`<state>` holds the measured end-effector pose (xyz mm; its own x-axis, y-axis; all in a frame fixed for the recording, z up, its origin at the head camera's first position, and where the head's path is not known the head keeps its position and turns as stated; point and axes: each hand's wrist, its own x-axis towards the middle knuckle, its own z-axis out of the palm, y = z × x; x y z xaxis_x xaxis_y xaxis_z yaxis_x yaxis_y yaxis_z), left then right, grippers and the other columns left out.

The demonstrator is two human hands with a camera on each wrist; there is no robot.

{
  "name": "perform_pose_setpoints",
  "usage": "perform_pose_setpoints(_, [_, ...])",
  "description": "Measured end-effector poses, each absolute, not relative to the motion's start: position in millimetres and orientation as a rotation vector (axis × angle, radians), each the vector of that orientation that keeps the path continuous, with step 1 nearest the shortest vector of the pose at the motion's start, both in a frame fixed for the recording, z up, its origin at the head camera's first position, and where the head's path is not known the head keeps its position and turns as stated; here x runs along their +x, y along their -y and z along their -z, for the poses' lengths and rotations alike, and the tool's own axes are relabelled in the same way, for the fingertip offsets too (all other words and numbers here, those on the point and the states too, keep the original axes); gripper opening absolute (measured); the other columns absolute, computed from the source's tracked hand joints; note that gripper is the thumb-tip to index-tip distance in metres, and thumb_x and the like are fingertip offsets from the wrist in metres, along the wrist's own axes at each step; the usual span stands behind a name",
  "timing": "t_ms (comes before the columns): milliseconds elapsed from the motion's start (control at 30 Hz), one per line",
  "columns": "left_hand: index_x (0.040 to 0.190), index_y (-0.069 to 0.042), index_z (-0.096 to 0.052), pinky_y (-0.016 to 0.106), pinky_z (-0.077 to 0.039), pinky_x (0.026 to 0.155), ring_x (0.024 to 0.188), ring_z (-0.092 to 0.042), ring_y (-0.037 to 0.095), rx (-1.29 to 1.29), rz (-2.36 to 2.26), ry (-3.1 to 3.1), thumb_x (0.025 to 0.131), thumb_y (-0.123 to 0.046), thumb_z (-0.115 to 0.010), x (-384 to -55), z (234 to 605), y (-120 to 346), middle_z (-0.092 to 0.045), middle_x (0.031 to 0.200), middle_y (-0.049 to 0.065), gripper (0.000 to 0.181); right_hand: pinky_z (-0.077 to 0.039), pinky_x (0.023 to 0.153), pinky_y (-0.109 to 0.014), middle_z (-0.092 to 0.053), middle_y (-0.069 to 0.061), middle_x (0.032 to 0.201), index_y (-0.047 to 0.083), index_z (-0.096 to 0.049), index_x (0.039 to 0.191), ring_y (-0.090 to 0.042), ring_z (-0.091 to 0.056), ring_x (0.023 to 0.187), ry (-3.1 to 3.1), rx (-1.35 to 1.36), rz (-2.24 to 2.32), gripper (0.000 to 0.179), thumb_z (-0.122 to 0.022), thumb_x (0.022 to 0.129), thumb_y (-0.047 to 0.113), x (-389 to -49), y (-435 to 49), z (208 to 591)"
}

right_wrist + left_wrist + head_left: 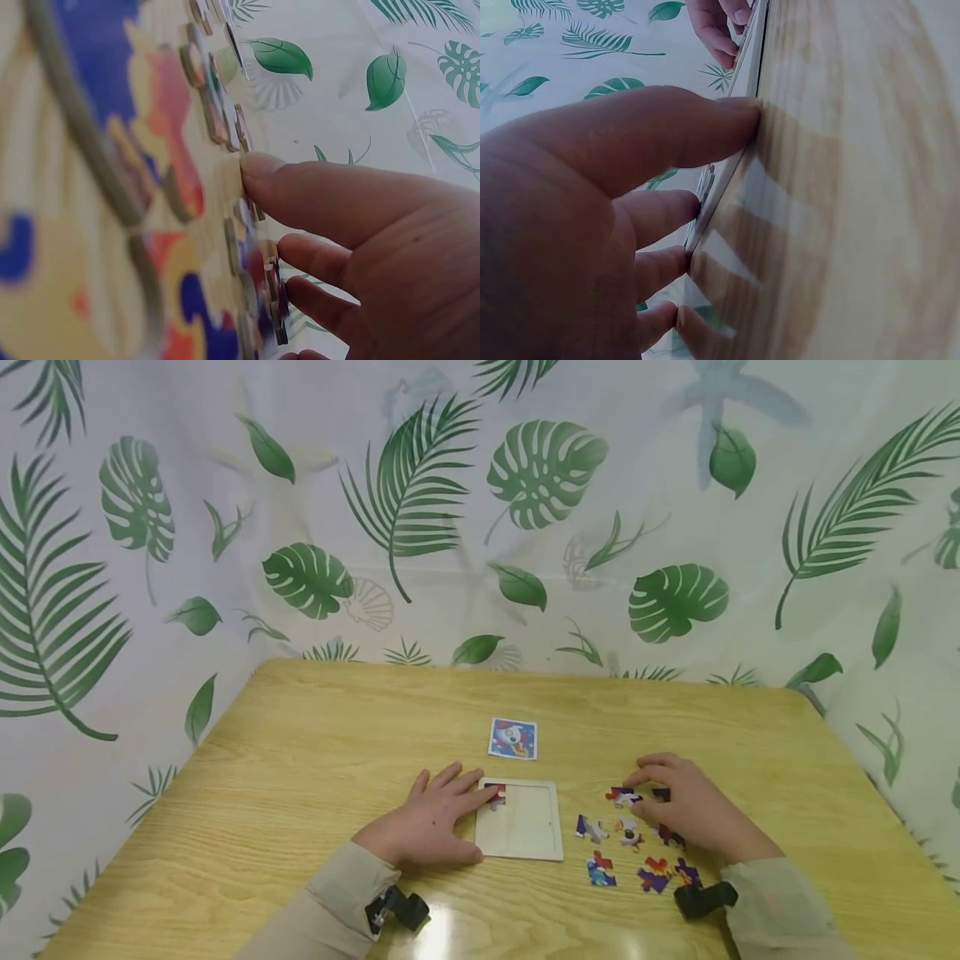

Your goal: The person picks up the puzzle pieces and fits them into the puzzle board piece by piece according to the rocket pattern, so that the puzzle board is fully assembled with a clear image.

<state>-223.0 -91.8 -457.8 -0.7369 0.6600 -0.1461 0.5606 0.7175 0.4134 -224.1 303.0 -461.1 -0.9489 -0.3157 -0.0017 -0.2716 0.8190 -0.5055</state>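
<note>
My left hand (435, 818) lies spread at the left side of a pale square puzzle tray (522, 856), fingers over its upper left edge and thumb near the lower left corner. In the left wrist view the thumb (705, 131) touches the tray's rim. One red and dark puzzle piece (496, 793) sits in the tray's upper left corner. My right hand (693, 806) is over the loose pieces, thumb and index finger at opposite edges of a red, white and purple puzzle piece (622, 796). Its index fingertip is hidden in the right wrist view.
Several loose jigsaw pieces lie right of the tray, among them a blue and red piece (601, 869) and an orange and purple piece (654, 875). Behind the tray lies a small picture card (513, 739). A leaf-patterned cloth (450, 610) hangs behind the wooden table (337, 718).
</note>
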Motion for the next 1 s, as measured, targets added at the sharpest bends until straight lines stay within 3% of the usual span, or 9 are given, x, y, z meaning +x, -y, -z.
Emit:
perform_pose_setpoints(633, [0.162, -0.025, -0.030, 0.064, 0.002, 0.117, 0.154, -0.003, 0.033, 0.960, -0.519, -2.617, 0.088, -0.048, -0.071, -224, 457, 93, -0.019, 0.168, 0.004, 0.087, -0.036, 0.104, -0.067, -0.056, -0.018, 0.136, 0.012, -0.074, 0.110, -0.048, -0.047, 0.128, -2.984, -0.462, 0.725, 0.022, -0.073, 0.093, 0.026, -225, -297, 458])
perform_pose_setpoints(867, [0.161, -0.024, -0.033, 0.064, 0.000, 0.117, 0.154, -0.005, 0.033, 0.958, -0.502, -2.637, 0.087, -0.048, -0.072, -224, 457, 92, -0.021, 0.167, 0.005, 0.086, -0.044, 0.099, -0.060, -0.064, -0.010, 0.120, 0.012, -0.073, 0.110, -0.037, -0.057, 0.116, -2.985, -0.485, 0.801, 0.023, -0.074, 0.092, 0.026, -224, -290, 456])
perform_pose_setpoints(1000, [0.160, -0.023, -0.035, 0.065, -0.001, 0.117, 0.154, -0.006, 0.034, 0.958, -0.512, -2.640, 0.087, -0.047, -0.074, -224, 457, 93, -0.023, 0.167, 0.005, 0.086, -0.043, 0.099, -0.060, -0.064, -0.007, 0.117, 0.013, -0.072, 0.110, -0.035, -0.056, 0.116, -2.970, -0.502, 0.844, 0.022, -0.074, 0.093, 0.027, -222, -274, 455])
